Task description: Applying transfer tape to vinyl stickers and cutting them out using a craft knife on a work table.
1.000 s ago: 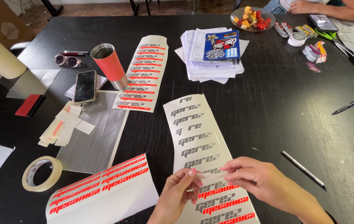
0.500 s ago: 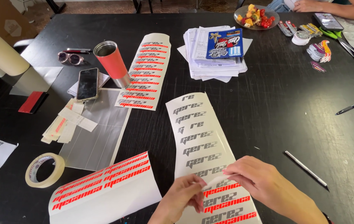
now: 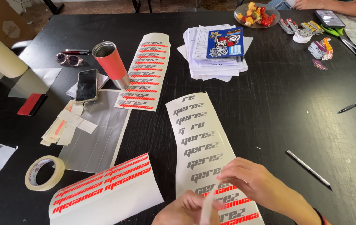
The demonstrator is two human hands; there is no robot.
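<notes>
A long white sticker sheet [image 3: 201, 137] with grey and red lettering lies on the black table [image 3: 278, 108] in front of me. At its near end my left hand [image 3: 186, 209] and my right hand [image 3: 256, 183] meet. Both pinch a thin pale strip [image 3: 208, 204] that lifts off the sheet between them. My left hand presses close to the sheet's lower edge.
A second sheet with red lettering [image 3: 107, 189] lies at left beside a roll of masking tape [image 3: 43, 172]. Farther back are a phone [image 3: 86, 84], a red metal cup [image 3: 111, 64], another sheet [image 3: 145, 71], a paper stack [image 3: 215, 52] and a thin tool [image 3: 308, 168]. Another person's arm [image 3: 340, 5] rests at the far right.
My hands have shifted slightly toward the near edge, and the pale strip now stands up between them. The view has drifted a little; nothing else on the table moved.
</notes>
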